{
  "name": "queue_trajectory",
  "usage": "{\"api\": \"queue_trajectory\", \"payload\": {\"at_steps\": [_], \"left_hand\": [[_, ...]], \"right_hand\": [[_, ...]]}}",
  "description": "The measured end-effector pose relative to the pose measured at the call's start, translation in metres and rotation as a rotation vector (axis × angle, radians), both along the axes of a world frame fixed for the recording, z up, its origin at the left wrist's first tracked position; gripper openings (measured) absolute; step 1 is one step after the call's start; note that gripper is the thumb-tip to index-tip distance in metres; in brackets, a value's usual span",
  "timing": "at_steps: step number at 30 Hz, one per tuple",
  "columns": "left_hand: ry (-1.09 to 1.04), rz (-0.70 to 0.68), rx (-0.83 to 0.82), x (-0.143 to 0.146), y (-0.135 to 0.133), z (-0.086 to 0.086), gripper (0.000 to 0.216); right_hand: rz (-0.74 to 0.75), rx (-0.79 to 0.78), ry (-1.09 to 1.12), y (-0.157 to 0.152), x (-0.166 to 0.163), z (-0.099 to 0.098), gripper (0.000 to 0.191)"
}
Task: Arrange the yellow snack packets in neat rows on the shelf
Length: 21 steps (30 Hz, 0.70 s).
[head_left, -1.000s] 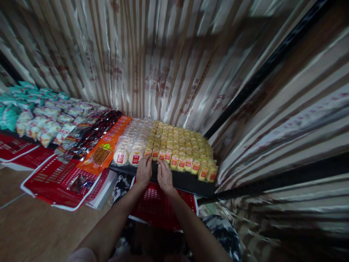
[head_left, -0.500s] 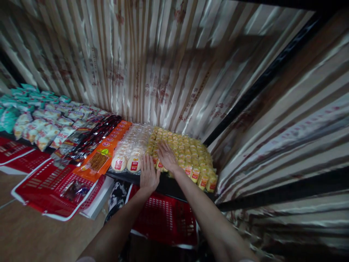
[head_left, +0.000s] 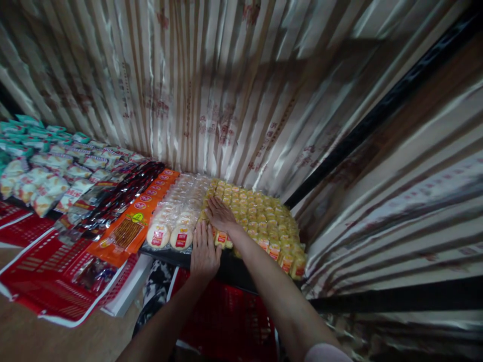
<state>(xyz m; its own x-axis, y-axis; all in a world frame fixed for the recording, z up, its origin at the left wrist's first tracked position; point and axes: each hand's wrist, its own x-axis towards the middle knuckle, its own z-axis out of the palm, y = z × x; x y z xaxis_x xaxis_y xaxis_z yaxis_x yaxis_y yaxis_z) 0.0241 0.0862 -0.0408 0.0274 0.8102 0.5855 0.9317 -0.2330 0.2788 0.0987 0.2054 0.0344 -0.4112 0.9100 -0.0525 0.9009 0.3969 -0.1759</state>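
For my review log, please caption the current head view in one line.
Left hand at the front of yellow packets, right hand over their tops, round white packets alongside.

Around me, it seems to be a small snack shop: wrapped yellow cakes (head_left: 260, 216), orange snack packets (head_left: 138, 217) and teal bags (head_left: 18, 151) are arranged by kind on a black shelf (head_left: 234, 271), with red shopping baskets (head_left: 41, 266) below.

Blk shelf (head_left: 232, 270): yel. pkgs (head_left: 269, 221), wht. pkgs (head_left: 181, 236).
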Motion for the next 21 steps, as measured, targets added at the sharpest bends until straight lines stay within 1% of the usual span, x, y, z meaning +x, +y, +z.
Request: {"api": "queue_trajectory", "payload": {"at_steps": [2, 5, 7, 9, 12, 16, 18, 21], "left_hand": [[0.004, 0.007, 0.01, 0.0, -0.001, 0.002, 0.058], [0.018, 0.015, 0.021, 0.0, -0.002, 0.005, 0.057], [0.024, 0.017, 0.025, 0.0, -0.002, 0.006, 0.058], [0.023, 0.019, 0.028, 0.0, -0.002, 0.005, 0.06], [0.012, 0.027, 0.028, 0.001, 0.0, 0.002, 0.062], [-0.007, 0.031, 0.007, 0.001, 0.0, 0.0, 0.061], [-0.008, 0.029, 0.003, 0.001, 0.0, 0.001, 0.059], [-0.003, 0.02, -0.008, 0.001, 0.0, 0.003, 0.058]], "right_hand": [[-0.011, 0.002, 0.012, 0.002, 0.0, 0.003, 0.058], [-0.081, 0.049, 0.053, 0.009, 0.0, 0.01, 0.058], [-0.105, 0.055, 0.068, 0.016, 0.0, 0.012, 0.059], [-0.08, 0.021, 0.057, 0.022, -0.002, 0.011, 0.06], [-0.054, -0.016, 0.04, 0.026, -0.004, 0.002, 0.06], [-0.102, -0.002, 0.052, 0.023, -0.009, -0.007, 0.061], [-0.123, 0.003, 0.047, 0.021, -0.01, -0.006, 0.061], [-0.125, 0.078, 0.049, 0.024, -0.012, -0.002, 0.06]]}}
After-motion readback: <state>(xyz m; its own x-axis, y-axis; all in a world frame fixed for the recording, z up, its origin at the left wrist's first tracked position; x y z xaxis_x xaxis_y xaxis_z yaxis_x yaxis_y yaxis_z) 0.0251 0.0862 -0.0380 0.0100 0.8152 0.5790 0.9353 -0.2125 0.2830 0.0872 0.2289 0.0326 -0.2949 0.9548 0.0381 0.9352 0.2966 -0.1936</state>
